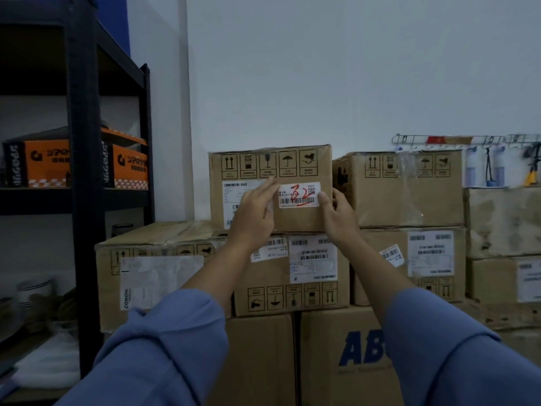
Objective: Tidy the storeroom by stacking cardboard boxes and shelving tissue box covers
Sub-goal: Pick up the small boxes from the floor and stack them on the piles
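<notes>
A cardboard box (pixel 301 219) with a white label marked "32" in red sits on top of the stack, against the white wall. My left hand (pixel 254 215) lies flat on its front face with straight fingers over a shipping label. My right hand (pixel 337 218) grips the box's right front edge, thumb on the front face and fingers curled round the side. The box rests on a larger labelled carton (pixel 292 291). Another carton (pixel 401 191) stands right beside it on the right.
A black metal shelf rack (pixel 85 177) stands at the left, with orange printed boxes (pixel 128 168) on it. A wide carton (pixel 161 276) sits beside the rack. Lower cartons (pixel 330 361) carry the stack. More cartons (pixel 503 224) and a wall hook rail (pixel 450 139) are at the right.
</notes>
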